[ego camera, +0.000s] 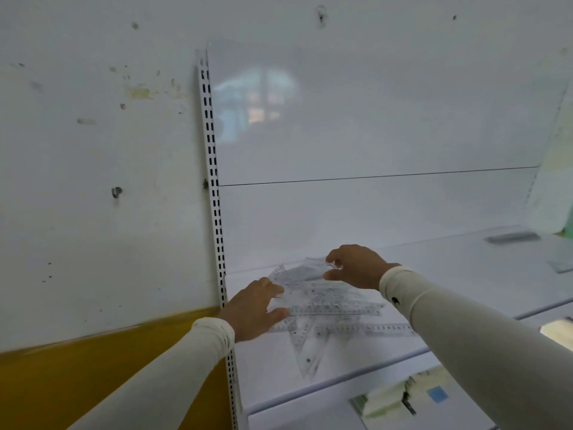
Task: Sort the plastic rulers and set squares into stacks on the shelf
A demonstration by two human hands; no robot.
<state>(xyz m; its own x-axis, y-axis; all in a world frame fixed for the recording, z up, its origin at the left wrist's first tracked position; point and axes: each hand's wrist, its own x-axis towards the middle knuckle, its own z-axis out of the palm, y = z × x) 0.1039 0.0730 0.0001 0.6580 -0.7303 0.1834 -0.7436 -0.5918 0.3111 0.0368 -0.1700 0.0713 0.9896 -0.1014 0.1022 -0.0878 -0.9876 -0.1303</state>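
Note:
A loose pile of clear plastic rulers and set squares (322, 308) lies on the white shelf (449, 274) near its left end. One clear set square (305, 352) points toward the front edge. A long clear ruler (384, 330) juts out to the right. My left hand (251, 311) reaches into the pile's left side, thumb and fingers closing on the edge of a clear piece. My right hand (356, 268) hovers over the pile's far side, its fingers pinching the end of a clear ruler (297, 271). The picture is blurred.
A slotted metal upright (214, 193) runs along the shelf's left side, against a stained white wall with a yellow band (62, 380). A grey stack (511, 237) lies far right on the shelf. Packaged goods (400, 395) sit on the lower shelf.

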